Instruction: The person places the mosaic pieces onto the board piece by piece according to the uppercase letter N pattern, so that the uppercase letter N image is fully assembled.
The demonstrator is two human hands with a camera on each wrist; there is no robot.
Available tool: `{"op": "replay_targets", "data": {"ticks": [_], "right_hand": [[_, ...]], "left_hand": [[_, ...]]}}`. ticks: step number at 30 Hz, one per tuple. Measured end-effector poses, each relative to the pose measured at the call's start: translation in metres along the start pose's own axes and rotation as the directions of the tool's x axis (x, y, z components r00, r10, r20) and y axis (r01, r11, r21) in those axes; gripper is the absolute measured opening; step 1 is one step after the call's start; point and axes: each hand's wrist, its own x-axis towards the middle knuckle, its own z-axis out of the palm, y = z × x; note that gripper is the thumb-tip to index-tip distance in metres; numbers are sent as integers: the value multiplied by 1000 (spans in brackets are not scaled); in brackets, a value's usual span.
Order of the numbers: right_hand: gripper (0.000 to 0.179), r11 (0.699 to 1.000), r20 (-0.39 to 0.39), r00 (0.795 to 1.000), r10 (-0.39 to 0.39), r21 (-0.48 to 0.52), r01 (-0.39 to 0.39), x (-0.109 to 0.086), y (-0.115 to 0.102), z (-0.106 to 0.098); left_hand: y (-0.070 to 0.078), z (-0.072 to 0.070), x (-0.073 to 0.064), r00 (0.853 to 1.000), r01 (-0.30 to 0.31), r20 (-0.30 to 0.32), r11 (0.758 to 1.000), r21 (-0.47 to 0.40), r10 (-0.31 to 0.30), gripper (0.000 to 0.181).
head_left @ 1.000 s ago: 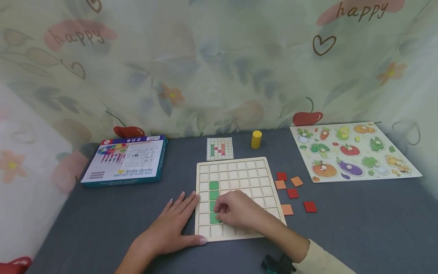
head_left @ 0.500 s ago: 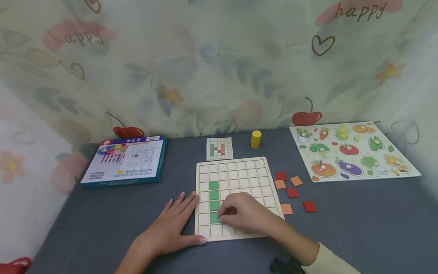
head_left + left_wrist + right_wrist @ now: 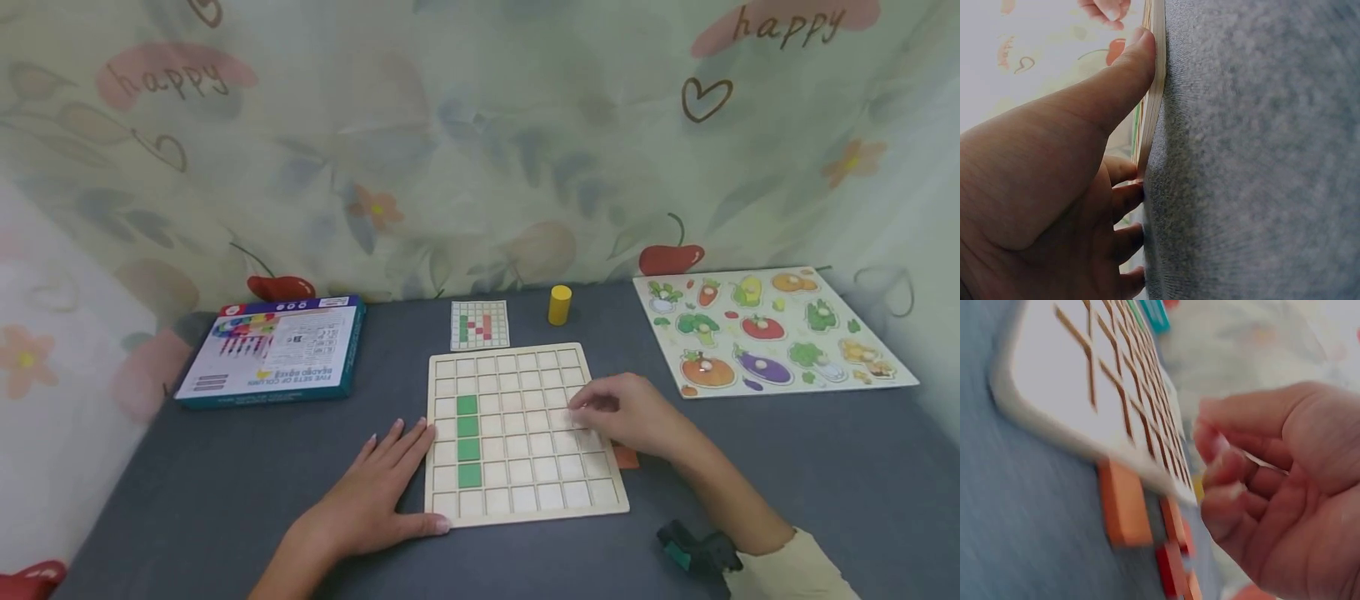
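Observation:
A wooden grid board (image 3: 525, 429) lies on the dark cloth, with several green square tiles (image 3: 468, 450) in one column near its left side. My left hand (image 3: 378, 504) steadies the board, fingers spread along the left edge and thumb at the lower left corner. Above the board's right side is my right hand (image 3: 630, 412), fingers loosely bent and holding nothing. In the right wrist view an orange tile (image 3: 1125, 506) and a red tile (image 3: 1172, 569) lie by the board's edge. From the head, the right hand hides most of these loose tiles.
Behind the board lies a small pattern card (image 3: 480, 325), with a yellow cylinder (image 3: 559, 306) standing to its right. A boxed set (image 3: 273, 350) is at the left. The vegetable puzzle board (image 3: 772, 333) sits at the right. A printed curtain (image 3: 420, 150) hangs behind.
My right hand has let go of the lowest green tile and moved right and away, over the board's right side. My left hand has stayed in place.

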Motion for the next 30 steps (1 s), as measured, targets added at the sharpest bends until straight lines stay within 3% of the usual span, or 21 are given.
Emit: {"op": "replay_targets", "data": {"ticks": [4,9,13,20,30], "right_hand": [[19,992,-77,991,110,-60,-114,1,17,-21],[38,970,-72,977,202,-124,-210,-1,34,-35],[41,966,-61,977,204,-151,-212,-1,41,-36],[31,958,-107,977,184,-203,-203,1,45,-31],[24,962,-134,975,175,-190,-199,2,44,-27]], "left_hand": [[0,0,0,1000,0,-2,1000,1,0,109],[0,0,0,1000,2,0,1000,1,-2,109],[0,0,0,1000,4,-1,1000,2,-4,109],[1,-1,0,1000,6,2,1000,4,-6,109],[1,-1,-1,1000,-3,-3,1000,5,3,110]]}}
